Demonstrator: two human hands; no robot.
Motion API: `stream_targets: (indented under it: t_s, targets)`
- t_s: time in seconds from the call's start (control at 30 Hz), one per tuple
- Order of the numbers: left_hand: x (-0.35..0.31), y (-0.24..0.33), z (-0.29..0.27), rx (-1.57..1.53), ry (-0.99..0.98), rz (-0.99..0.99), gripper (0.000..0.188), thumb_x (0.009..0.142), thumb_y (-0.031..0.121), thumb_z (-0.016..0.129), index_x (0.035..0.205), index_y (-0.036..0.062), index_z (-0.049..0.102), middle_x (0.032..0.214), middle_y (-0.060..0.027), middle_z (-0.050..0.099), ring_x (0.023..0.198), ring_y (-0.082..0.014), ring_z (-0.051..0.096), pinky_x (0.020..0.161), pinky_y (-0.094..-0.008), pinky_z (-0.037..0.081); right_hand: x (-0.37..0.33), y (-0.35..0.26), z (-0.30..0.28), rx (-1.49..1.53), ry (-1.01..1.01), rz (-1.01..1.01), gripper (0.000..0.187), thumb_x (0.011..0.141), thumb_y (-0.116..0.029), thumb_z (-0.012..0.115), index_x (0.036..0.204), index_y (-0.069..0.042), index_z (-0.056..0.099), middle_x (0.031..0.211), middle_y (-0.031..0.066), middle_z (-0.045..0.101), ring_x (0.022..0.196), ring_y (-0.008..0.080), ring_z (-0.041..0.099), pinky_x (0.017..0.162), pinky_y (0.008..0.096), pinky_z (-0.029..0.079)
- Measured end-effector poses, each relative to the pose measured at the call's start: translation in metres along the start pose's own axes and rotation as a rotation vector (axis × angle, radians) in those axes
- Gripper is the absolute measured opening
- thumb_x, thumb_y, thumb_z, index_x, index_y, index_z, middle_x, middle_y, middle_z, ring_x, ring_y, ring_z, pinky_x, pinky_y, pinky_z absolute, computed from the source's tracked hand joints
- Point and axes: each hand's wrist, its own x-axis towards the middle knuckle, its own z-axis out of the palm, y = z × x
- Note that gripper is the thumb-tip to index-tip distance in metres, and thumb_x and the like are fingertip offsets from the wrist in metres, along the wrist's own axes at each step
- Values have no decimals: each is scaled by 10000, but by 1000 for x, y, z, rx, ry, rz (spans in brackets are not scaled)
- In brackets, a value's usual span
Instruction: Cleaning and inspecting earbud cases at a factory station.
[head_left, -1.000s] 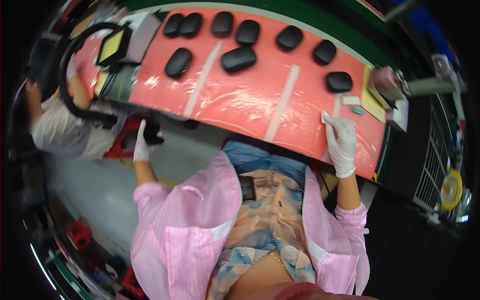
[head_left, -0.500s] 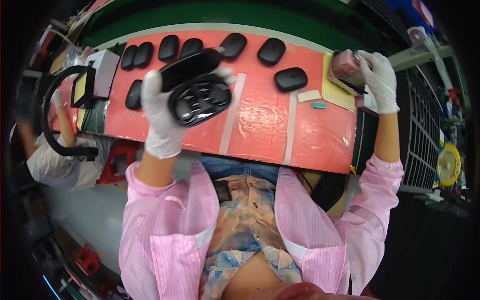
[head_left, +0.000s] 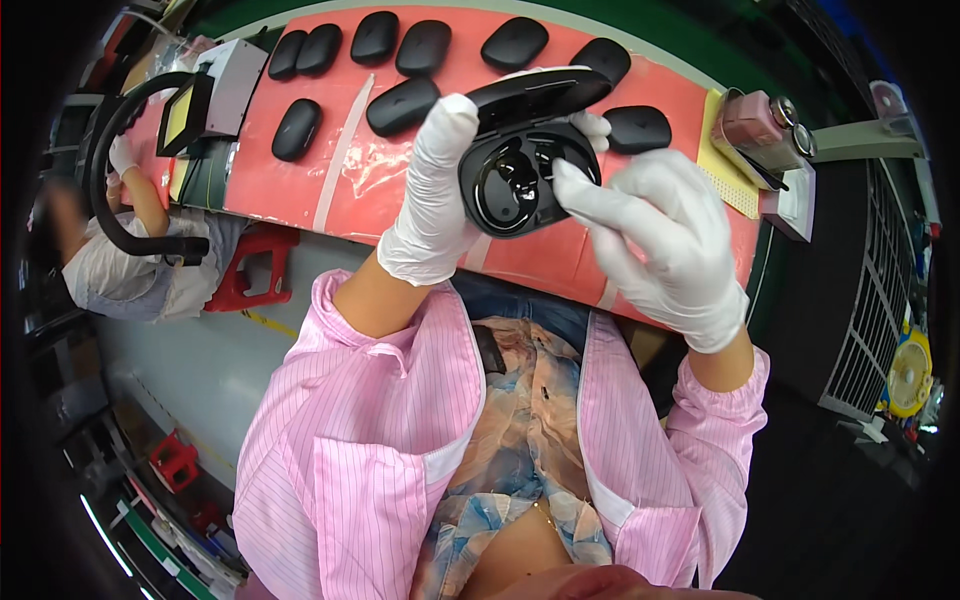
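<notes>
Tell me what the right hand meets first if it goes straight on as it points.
Most likely the inside of the open case held in the left hand; the right hand points into it, though whether they touch is unclear.

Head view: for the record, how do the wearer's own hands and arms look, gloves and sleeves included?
The left hand and right hand wear plain white gloves, thin and wrinkled at the wrists, without visible markings. The pink sleeves have fine darker stripes; the right cuff is gathered. Bare forearms show between glove and sleeve. No cables are visible on either arm.
</notes>
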Motion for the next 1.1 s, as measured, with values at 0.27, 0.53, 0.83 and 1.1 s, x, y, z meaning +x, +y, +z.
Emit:
stream_targets:
  t_s: [0.27,0.53,0.83,1.1]
  targets:
    - [-21,-5,-4,-85,-63,-32,879,852,682,496,1355,-38,446,1163,-190,607,1057,-245,618,902,-350,533,-11,-17,15,163,28,106,249,686,57,695,910,-50,718,712,33,562,700,191,550,650,321,442]
    - [-24,-13,-10,-111,-89,-66,857,864,641,502,1361,-53,429,1179,-196,603,1082,-249,610,905,-346,530,-30,9,4,17,162,176,231,717,-4,674,927,-95,705,777,37,628,747,219,576,707,332,457]
    - [-15,-12,-42,76,108,5,910,881,704,392,1329,-84,467,1184,-234,618,1095,-311,622,924,-391,532,-93,42,54,-36,59,643,341,781,-86,710,1112,-52,639,1153,169,622,1089,328,593,928,406,469]
    - [-6,-15,-37,51,35,-15,952,841,703,467,1363,-92,412,1258,-244,568,1148,-315,590,987,-405,490,-104,49,75,-381,46,362,159,773,-49,669,924,-98,675,868,64,612,801,270,583,748,404,464]
